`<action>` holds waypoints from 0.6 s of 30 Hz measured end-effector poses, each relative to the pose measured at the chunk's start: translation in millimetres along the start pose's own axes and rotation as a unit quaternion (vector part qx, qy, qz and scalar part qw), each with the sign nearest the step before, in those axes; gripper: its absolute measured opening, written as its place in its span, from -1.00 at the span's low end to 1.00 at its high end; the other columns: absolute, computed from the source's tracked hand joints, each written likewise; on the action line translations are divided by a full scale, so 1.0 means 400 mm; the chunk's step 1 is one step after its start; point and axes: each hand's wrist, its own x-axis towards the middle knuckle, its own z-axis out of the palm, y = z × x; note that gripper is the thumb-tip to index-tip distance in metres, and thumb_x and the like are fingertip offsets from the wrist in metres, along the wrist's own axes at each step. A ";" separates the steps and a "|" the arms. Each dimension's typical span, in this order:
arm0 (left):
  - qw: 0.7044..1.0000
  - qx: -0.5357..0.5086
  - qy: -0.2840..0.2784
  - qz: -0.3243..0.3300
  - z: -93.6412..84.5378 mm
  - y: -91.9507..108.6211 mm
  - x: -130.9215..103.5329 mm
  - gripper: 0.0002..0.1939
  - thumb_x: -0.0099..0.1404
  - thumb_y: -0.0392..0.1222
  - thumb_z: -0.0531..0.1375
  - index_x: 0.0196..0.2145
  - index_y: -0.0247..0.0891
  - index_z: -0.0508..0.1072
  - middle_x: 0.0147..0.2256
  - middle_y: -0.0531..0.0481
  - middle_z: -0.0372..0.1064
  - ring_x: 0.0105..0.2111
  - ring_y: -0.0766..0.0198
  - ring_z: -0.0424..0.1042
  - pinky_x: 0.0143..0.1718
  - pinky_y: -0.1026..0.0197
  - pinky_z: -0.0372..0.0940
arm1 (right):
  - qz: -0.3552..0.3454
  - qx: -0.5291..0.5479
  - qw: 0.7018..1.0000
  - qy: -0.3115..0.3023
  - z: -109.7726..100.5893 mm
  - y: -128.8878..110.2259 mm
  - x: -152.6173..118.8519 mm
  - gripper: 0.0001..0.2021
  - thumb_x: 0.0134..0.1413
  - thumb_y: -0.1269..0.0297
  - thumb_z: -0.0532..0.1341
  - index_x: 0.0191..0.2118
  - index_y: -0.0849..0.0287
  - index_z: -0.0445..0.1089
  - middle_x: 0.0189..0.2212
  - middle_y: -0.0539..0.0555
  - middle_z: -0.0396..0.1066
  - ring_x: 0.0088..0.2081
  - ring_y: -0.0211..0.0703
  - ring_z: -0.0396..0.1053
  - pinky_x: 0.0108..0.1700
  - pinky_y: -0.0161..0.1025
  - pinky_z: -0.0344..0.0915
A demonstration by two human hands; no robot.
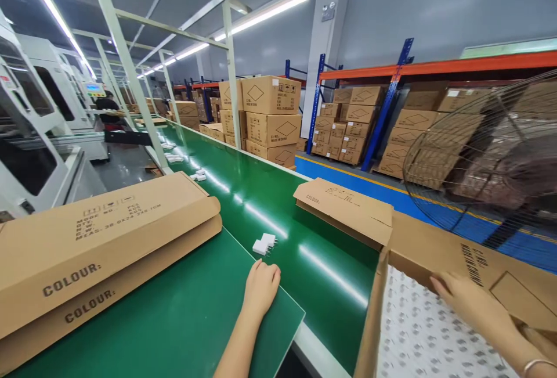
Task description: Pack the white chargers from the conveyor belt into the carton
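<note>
Green conveyor, open carton of white pieces, right hand inside

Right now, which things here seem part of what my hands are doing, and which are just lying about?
Likely in the job:
- white plugs, near your left hand
- open box with white contents, at your right hand
- belt
- COLOUR boxes, perhaps

Likely just about:
- fan
- stacked boxes
- rack
</note>
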 end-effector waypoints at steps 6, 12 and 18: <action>1.000 -0.017 0.007 0.004 -0.001 0.001 -0.003 -0.65 0.28 -0.30 -0.12 -0.45 -0.18 0.42 -0.45 0.06 0.41 -0.36 0.31 0.34 0.09 0.08 0.02 | -0.178 0.093 0.976 -0.086 0.146 -0.453 0.066 -0.75 0.08 0.22 -0.03 -0.27 0.14 0.35 -0.25 0.13 0.38 -0.15 -0.07 0.29 -0.09 -0.14 0.21; 1.000 -0.010 0.017 0.002 0.003 0.000 -0.005 -0.68 0.25 -0.33 -0.10 -0.49 -0.21 0.41 -0.50 0.04 0.38 -0.37 0.30 0.34 0.06 0.08 0.08 | -0.279 0.112 0.947 -0.113 0.333 -0.792 0.091 -0.77 -0.02 0.29 0.18 -0.18 0.15 0.30 -0.16 0.11 0.29 -0.09 -0.07 0.21 -0.11 -0.21 0.22; 0.998 -0.038 0.035 -0.031 0.010 -0.001 0.008 -0.69 0.20 -0.37 -0.07 -0.52 -0.22 0.42 -0.46 0.03 0.41 -0.36 0.32 0.35 0.01 0.12 0.13 | -0.295 0.078 0.944 -0.129 0.403 -0.851 0.121 -0.82 -0.10 0.37 0.21 -0.30 0.28 0.30 -0.23 0.28 0.29 -0.13 0.12 0.19 -0.18 -0.10 0.20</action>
